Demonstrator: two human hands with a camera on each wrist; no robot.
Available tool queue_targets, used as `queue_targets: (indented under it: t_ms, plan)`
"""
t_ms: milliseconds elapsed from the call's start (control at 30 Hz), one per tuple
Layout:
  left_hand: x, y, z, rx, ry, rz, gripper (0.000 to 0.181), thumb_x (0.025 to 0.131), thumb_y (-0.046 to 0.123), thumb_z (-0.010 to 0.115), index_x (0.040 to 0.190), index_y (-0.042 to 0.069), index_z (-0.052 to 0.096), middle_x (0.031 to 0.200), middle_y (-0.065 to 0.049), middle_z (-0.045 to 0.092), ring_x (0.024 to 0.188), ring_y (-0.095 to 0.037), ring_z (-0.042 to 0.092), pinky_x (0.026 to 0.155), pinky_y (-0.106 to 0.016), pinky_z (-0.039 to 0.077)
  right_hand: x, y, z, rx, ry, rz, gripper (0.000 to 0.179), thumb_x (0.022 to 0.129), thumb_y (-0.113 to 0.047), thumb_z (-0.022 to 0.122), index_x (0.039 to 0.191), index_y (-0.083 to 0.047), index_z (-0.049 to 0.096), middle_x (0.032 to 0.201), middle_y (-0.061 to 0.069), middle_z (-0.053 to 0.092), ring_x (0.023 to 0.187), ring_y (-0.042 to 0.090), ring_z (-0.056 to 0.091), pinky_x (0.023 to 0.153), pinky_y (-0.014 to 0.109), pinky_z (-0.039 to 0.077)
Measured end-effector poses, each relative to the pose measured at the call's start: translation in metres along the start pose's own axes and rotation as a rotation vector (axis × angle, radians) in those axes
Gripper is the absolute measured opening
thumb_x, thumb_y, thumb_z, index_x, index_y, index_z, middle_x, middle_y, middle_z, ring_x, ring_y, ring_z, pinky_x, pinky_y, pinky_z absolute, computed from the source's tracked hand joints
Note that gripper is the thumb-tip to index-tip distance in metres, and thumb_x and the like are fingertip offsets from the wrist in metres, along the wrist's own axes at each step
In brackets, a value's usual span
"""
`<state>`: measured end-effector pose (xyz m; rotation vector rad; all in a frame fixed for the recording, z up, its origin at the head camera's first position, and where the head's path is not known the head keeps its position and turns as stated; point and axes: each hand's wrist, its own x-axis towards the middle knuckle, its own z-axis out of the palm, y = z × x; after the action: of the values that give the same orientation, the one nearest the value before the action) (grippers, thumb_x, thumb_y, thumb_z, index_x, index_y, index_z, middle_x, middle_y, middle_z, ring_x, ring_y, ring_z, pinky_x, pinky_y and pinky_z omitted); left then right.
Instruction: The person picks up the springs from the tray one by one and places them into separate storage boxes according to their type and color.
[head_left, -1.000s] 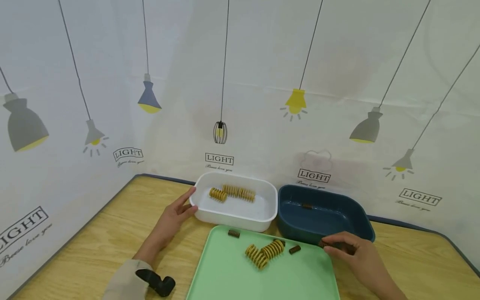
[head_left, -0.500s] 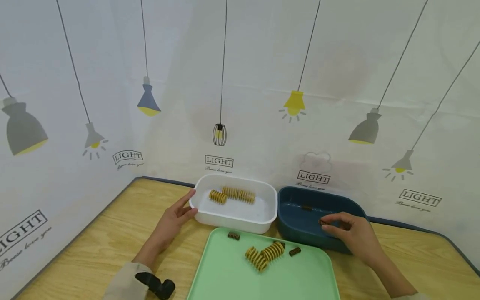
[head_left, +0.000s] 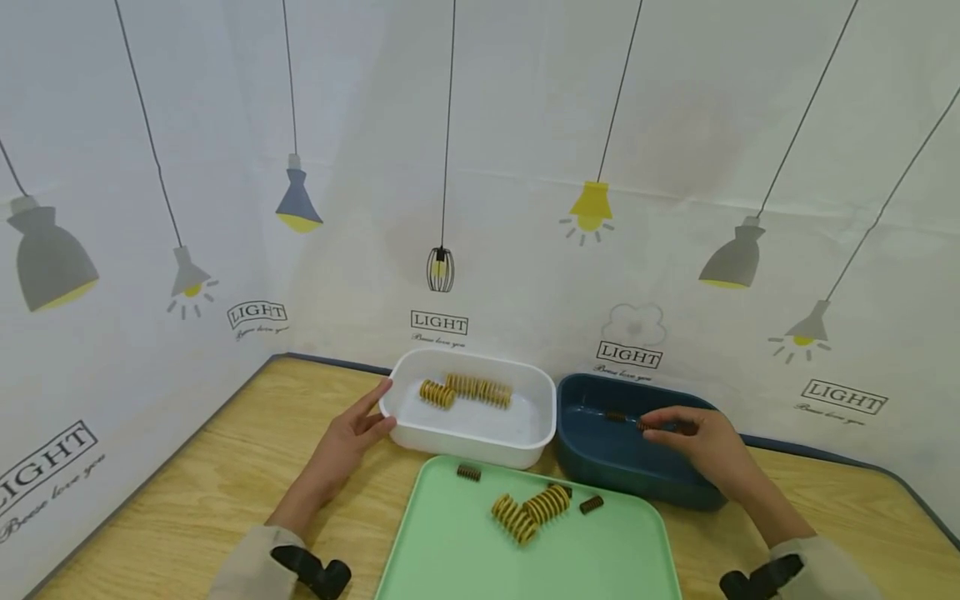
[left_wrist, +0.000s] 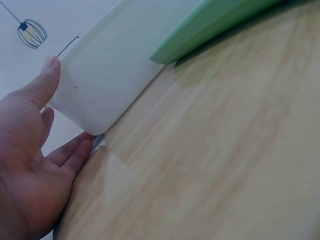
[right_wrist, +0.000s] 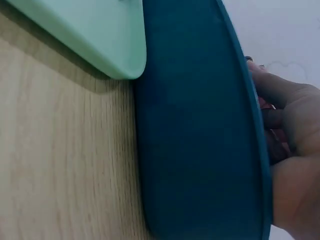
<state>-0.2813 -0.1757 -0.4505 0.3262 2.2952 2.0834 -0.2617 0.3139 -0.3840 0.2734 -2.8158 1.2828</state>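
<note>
My right hand [head_left: 705, 437] is inside the dark blue container [head_left: 637, 479], pinching a small dark spring [head_left: 642, 425] between thumb and fingertips. Another small dark spring [head_left: 616, 416] lies in that container. In the right wrist view the container's wall hides part of this hand [right_wrist: 292, 125]. At the left end of the white container [head_left: 465, 437], my left hand [head_left: 352, 433] touches the rim and side with extended fingers and thumb; the left wrist view shows that hand [left_wrist: 37, 145] at the container's corner. Several yellow springs [head_left: 480, 389] lie in the white container.
A light green tray [head_left: 525, 562] stands in front of both containers on the wooden table [head_left: 300, 417]. On it lie two yellow springs [head_left: 514, 518] and several small dark springs [head_left: 592, 504], one partly hidden. A printed white curtain [head_left: 525, 275] rises behind the table.
My right hand has carried the small dark spring from the tray's right corner over the rim and into the blue container. My left hand has stayed at the white container.
</note>
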Motion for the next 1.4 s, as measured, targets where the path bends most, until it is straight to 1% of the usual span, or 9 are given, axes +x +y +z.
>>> queue_targets:
  t_ms: [200, 367, 467, 600, 667, 800, 967, 1100, 1400]
  plan:
    - [0.000, 0.000, 0.001, -0.002, -0.002, 0.003, 0.063, 0.094, 0.026, 0.062, 0.150, 0.029, 0.033, 0.155, 0.002, 0.023, 0.129, -0.027, 0.043, 0.104, -0.038, 0.038, 0.013, 0.009, 0.000, -0.047, -0.035, -0.004, 0.038, 0.084, -0.043, 0.071, 0.113, -0.017, 0.070, 0.115, 0.004, 0.066, 0.102, 0.021, 0.061, 0.081, 0.038, 0.053]
    - [0.000, -0.001, 0.002, -0.002, -0.006, 0.003, 0.063, 0.094, 0.026, 0.062, 0.150, 0.029, 0.033, 0.155, 0.002, 0.023, 0.130, -0.028, 0.043, 0.104, -0.038, 0.038, 0.022, 0.017, 0.001, -0.075, -0.077, 0.012, 0.038, 0.083, -0.040, 0.073, 0.112, -0.016, 0.071, 0.119, 0.008, 0.064, 0.106, 0.026, 0.059, 0.083, 0.043, 0.052]
    - [0.001, -0.001, 0.002, 0.006, -0.007, 0.007, 0.063, 0.094, 0.027, 0.062, 0.150, 0.030, 0.033, 0.155, 0.003, 0.023, 0.130, -0.028, 0.043, 0.103, -0.037, 0.039, 0.025, 0.019, 0.003, -0.115, -0.096, 0.030, 0.035, 0.082, -0.038, 0.074, 0.110, -0.016, 0.072, 0.117, 0.009, 0.064, 0.109, 0.030, 0.058, 0.082, 0.046, 0.051]
    - [0.002, 0.001, 0.002, 0.007, -0.007, 0.008, 0.063, 0.094, 0.026, 0.062, 0.150, 0.029, 0.033, 0.155, 0.003, 0.024, 0.130, -0.027, 0.043, 0.102, -0.034, 0.040, 0.028, 0.017, 0.006, -0.174, -0.110, 0.027, 0.031, 0.083, -0.034, 0.075, 0.106, -0.015, 0.074, 0.110, 0.007, 0.067, 0.109, 0.032, 0.058, 0.084, 0.049, 0.050]
    - [0.002, 0.001, 0.001, 0.003, -0.007, 0.005, 0.063, 0.094, 0.025, 0.062, 0.150, 0.029, 0.034, 0.155, 0.003, 0.024, 0.130, -0.027, 0.043, 0.101, -0.032, 0.040, 0.029, 0.017, 0.007, -0.196, -0.116, 0.021, 0.029, 0.083, -0.033, 0.075, 0.105, -0.014, 0.074, 0.109, 0.008, 0.068, 0.109, 0.034, 0.057, 0.085, 0.052, 0.048]
    - [0.002, 0.001, 0.001, 0.000, -0.008, 0.001, 0.063, 0.094, 0.025, 0.062, 0.150, 0.029, 0.034, 0.155, 0.003, 0.024, 0.130, -0.027, 0.043, 0.101, -0.031, 0.041, 0.029, 0.018, 0.009, -0.218, -0.121, 0.039, 0.026, 0.083, -0.030, 0.075, 0.103, -0.014, 0.074, 0.109, 0.009, 0.067, 0.110, 0.036, 0.056, 0.087, 0.055, 0.046]
    - [0.001, 0.001, 0.000, -0.002, -0.007, -0.001, 0.063, 0.094, 0.025, 0.062, 0.150, 0.030, 0.033, 0.155, 0.003, 0.023, 0.130, -0.027, 0.043, 0.102, -0.033, 0.040, 0.031, 0.021, 0.010, -0.233, -0.133, 0.056, 0.022, 0.083, -0.026, 0.076, 0.101, -0.013, 0.074, 0.106, 0.008, 0.068, 0.105, 0.034, 0.058, 0.084, 0.053, 0.048]
    - [0.000, 0.001, -0.001, -0.003, -0.005, 0.000, 0.063, 0.094, 0.024, 0.062, 0.150, 0.029, 0.033, 0.155, 0.004, 0.023, 0.129, -0.028, 0.043, 0.102, -0.034, 0.040, 0.033, 0.023, 0.012, -0.235, -0.141, 0.067, 0.019, 0.082, -0.023, 0.076, 0.099, -0.013, 0.075, 0.102, 0.006, 0.069, 0.099, 0.029, 0.061, 0.081, 0.049, 0.050]
    - [0.001, -0.001, -0.002, -0.007, -0.005, 0.013, 0.063, 0.094, 0.026, 0.063, 0.150, 0.029, 0.034, 0.155, 0.005, 0.024, 0.130, -0.027, 0.043, 0.103, -0.035, 0.039, 0.033, 0.020, 0.011, -0.256, -0.144, 0.051, 0.020, 0.081, -0.020, 0.077, 0.099, -0.009, 0.074, 0.099, 0.008, 0.069, 0.095, 0.028, 0.062, 0.078, 0.049, 0.051]
